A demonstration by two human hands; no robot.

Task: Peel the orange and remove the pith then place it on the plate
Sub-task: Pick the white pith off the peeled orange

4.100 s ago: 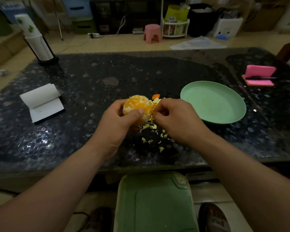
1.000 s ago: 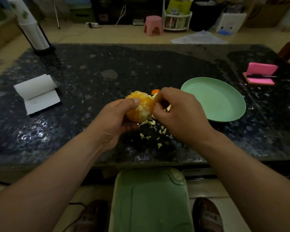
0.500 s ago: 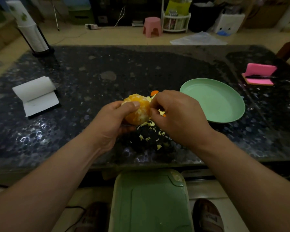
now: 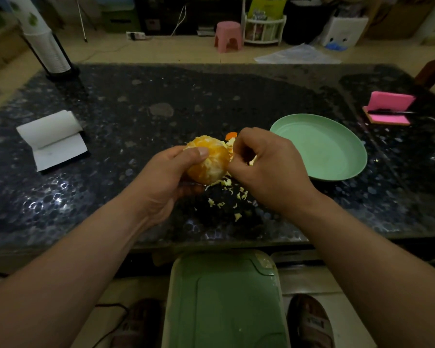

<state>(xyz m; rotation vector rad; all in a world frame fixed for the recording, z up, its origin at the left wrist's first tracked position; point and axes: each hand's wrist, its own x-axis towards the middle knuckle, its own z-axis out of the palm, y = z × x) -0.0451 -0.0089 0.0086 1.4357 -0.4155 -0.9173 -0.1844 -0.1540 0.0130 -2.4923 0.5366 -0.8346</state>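
Frame centre: left hand [image 4: 166, 177] cups peeled orange [image 4: 207, 160]; right hand [image 4: 264, 167] pinches pith. Fruit likely soft, slippery; cradle broadly, squeeze lightly.

I see a dark table [image 4: 161, 96] on my feed, its glossy top patterned like pebbles. A light green plate [image 4: 319, 149] sits right of centre. Left of the plate, toward the near edge, pale pith scraps [image 4: 237, 216] lie scattered, with a small piece of orange peel [image 4: 231, 135] farther back (mostly hidden from me). On the left lies an open white notepad [image 4: 53, 139], its top sheets curled back. At the far left corner, a stack of paper cups [image 4: 45, 43] stands on a black base. At the right edge lies a pink sticky-note pad [image 4: 389, 109] with a black pen [image 4: 387, 112] across it.
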